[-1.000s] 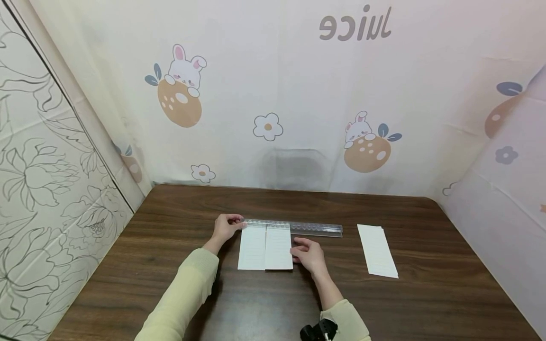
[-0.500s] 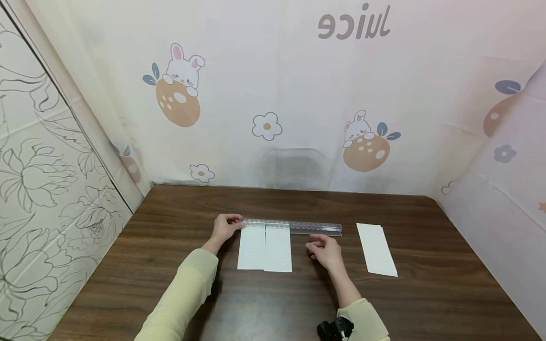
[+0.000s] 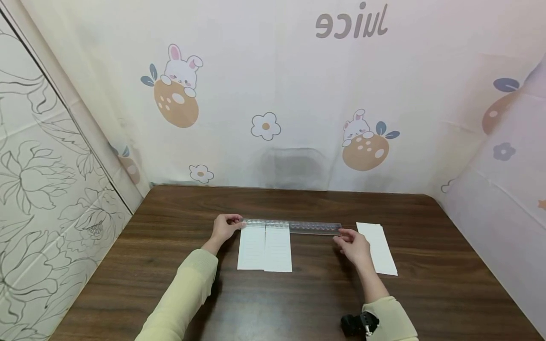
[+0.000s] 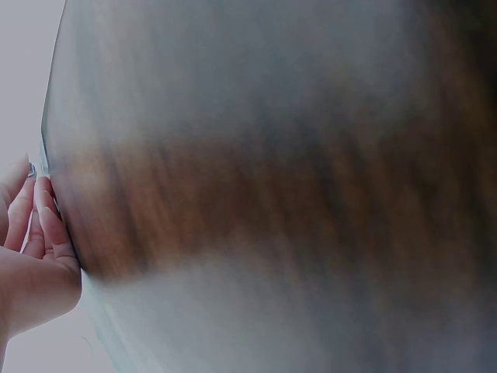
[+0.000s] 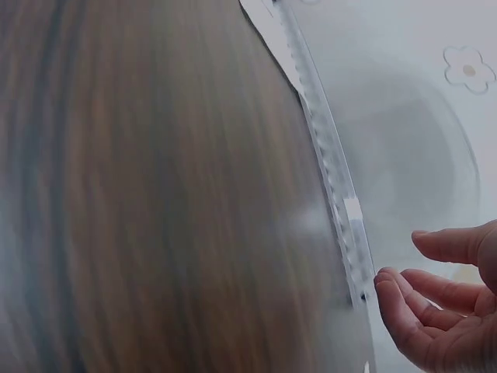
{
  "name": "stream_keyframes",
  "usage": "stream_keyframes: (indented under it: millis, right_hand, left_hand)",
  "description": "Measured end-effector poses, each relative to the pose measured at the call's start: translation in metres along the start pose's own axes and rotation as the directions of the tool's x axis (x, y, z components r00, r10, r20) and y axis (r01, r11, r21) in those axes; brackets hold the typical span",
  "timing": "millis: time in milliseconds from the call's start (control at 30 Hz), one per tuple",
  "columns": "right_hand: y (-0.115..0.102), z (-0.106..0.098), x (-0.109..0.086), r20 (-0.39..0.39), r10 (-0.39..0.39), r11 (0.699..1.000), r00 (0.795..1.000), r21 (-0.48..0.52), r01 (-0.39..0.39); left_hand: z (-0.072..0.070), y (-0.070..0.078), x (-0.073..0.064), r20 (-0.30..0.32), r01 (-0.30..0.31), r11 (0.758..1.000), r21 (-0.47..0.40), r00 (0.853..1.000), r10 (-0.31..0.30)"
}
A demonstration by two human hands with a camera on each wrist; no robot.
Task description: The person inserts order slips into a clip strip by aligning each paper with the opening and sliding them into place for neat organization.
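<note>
A long clear plastic strip with a row of ring-like bumps (image 3: 315, 228) lies across the middle of the table. Two narrow lined paper sheets, a left one (image 3: 250, 248) and a right one (image 3: 278, 248), lie side by side with their top edges at the strip's left half. My left hand (image 3: 223, 227) pinches the strip's left end between thumb and fingers; the left wrist view catches this hand (image 4: 35, 249) only at its edge. At the strip's right end is my right hand (image 3: 355, 245). In the right wrist view, its thumb stands apart from the fingers (image 5: 394, 299), which reach the strip's end.
To the right, partly behind my right hand, lies a small stack of narrow white paper (image 3: 381, 251). The brown wood-grain table (image 3: 192, 203) meets a printed curtain (image 3: 273, 71) at its back edge. A black wrist camera (image 3: 358, 325) sits on the right sleeve.
My right hand has left the right sheet's edge and moved right along the strip to its far end. The right sheet sits slightly lower. My left hand has stayed put.
</note>
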State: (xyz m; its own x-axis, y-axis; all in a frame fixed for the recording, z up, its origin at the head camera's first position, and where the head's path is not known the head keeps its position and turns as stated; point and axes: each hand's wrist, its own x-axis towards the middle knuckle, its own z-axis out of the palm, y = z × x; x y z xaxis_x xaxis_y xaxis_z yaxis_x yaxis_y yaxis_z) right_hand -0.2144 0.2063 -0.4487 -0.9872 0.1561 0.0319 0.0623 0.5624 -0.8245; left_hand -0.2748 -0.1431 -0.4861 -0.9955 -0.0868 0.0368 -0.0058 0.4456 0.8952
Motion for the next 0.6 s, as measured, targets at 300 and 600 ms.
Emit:
stream_keyframes:
  millis: [300, 600]
  right_hand:
    - [0.017, -0.036, 0.003, -0.072, -0.013, 0.983, 0.997, -0.184, 0.000]
    - [0.032, -0.058, 0.004, -0.092, 0.054, 0.967, 0.994, -0.245, -0.075]
  left_hand:
    - [0.000, -0.001, -0.001, -0.001, -0.009, 1.000, 0.000, 1.000, 0.009]
    - [0.001, -0.001, 0.000, 0.000, -0.008, 1.000, -0.006, 1.000, 0.008]
